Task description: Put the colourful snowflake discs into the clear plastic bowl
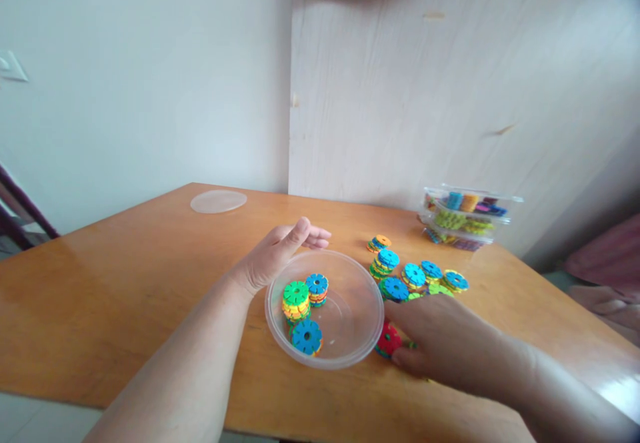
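A clear plastic bowl (pixel 350 336) sits on the wooden table (pixel 125 283) and holds three short stacks of coloured toothed discs (pixel 302 306). My left hand (pixel 280 253) rests against the bowl's far left rim, fingers together and stretched out, holding nothing. Just right of the bowl, my right hand (pixel 445 339) lies palm down, fingers closed around a stack topped by a red disc (pixel 387 340). More disc stacks (pixel 413 277), mostly blue on top, stand on the table just beyond that hand.
A clear round lid (pixel 219 201) lies at the table's far left. Stacked clear boxes of coloured pieces (pixel 467 219) stand against the wooden wall panel at the back right. A dark chair frame (pixel 20 216) shows at the left edge.
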Action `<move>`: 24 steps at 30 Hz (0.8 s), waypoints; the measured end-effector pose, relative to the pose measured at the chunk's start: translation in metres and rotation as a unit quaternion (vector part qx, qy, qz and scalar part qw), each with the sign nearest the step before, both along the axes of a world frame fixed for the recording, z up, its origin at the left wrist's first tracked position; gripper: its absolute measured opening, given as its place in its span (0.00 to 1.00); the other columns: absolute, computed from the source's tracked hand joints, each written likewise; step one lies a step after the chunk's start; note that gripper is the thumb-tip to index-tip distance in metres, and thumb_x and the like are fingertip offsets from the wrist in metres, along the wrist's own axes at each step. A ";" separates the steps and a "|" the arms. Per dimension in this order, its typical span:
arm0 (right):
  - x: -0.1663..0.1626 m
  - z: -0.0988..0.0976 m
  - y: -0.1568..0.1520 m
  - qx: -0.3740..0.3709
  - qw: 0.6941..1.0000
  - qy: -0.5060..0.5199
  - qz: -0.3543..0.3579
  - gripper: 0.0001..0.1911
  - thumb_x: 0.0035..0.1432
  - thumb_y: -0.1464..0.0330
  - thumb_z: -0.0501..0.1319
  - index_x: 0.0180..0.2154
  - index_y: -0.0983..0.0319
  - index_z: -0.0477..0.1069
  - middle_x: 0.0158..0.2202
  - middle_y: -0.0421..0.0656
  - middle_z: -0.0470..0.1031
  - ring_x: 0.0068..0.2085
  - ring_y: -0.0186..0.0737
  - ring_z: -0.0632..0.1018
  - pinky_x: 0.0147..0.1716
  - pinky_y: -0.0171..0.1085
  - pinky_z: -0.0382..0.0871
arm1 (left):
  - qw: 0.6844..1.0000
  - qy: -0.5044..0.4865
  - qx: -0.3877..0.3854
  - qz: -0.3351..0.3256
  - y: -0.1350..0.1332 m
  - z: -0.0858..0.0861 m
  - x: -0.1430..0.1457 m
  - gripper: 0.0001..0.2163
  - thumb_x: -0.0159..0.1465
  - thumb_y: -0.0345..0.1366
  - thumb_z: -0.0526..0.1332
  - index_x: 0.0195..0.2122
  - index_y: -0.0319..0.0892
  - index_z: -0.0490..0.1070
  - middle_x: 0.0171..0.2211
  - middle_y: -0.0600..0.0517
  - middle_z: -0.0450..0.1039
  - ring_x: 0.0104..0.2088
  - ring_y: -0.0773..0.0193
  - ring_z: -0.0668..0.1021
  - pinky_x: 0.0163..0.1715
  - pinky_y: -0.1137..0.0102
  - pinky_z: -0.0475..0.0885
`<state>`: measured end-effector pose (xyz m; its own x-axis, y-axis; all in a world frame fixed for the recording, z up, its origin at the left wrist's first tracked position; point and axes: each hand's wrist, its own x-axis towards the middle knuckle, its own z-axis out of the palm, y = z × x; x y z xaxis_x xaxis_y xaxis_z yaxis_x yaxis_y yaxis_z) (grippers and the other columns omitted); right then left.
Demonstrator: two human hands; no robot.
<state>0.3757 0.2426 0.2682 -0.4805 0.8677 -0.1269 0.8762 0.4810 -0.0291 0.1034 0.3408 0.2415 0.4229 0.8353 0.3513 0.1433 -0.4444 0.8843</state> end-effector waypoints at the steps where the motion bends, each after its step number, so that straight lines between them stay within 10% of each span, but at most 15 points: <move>1: 0.004 0.003 0.001 0.005 1.000 0.002 -0.007 0.08 0.55 0.71 0.62 0.37 0.57 0.77 0.34 0.44 0.81 0.35 0.45 0.79 0.32 0.38 0.62 | 1.000 0.000 0.000 -0.001 0.000 0.000 0.000 0.39 0.68 0.66 0.41 0.50 0.37 0.78 0.47 0.40 0.82 0.50 0.52 0.81 0.58 0.54 0.70; 7: 0.011 0.031 0.005 0.070 0.996 0.050 -0.029 0.08 0.64 0.62 0.59 0.38 0.58 0.74 0.30 0.42 0.77 0.29 0.39 0.75 0.29 0.37 0.58 | 1.000 -0.008 -0.012 -0.010 0.002 0.000 0.001 0.39 0.67 0.66 0.44 0.51 0.36 0.77 0.47 0.40 0.81 0.50 0.51 0.81 0.58 0.54 0.70; 16: -0.070 0.039 0.017 -0.025 0.994 0.025 0.107 0.15 0.58 0.56 0.64 0.42 0.59 0.76 0.29 0.43 0.78 0.30 0.42 0.76 0.25 0.37 0.50 | 1.000 -0.003 -0.016 -0.004 0.002 -0.002 -0.001 0.39 0.68 0.66 0.43 0.51 0.35 0.77 0.48 0.40 0.81 0.51 0.51 0.81 0.59 0.54 0.69; 24: -0.014 0.034 0.013 0.022 0.999 0.030 0.003 0.08 0.64 0.64 0.58 0.36 0.57 0.75 0.28 0.41 0.76 0.28 0.38 0.73 0.26 0.37 0.52 | 1.000 -0.011 -0.011 -0.006 0.002 -0.001 0.001 0.39 0.67 0.66 0.44 0.50 0.35 0.78 0.48 0.40 0.81 0.51 0.52 0.81 0.58 0.54 0.70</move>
<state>0.3619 0.2557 0.3024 -0.4907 0.8693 -0.0602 0.8710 0.4875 -0.0608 0.1042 0.3430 0.2402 0.4263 0.8378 0.3412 0.1188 -0.4257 0.8970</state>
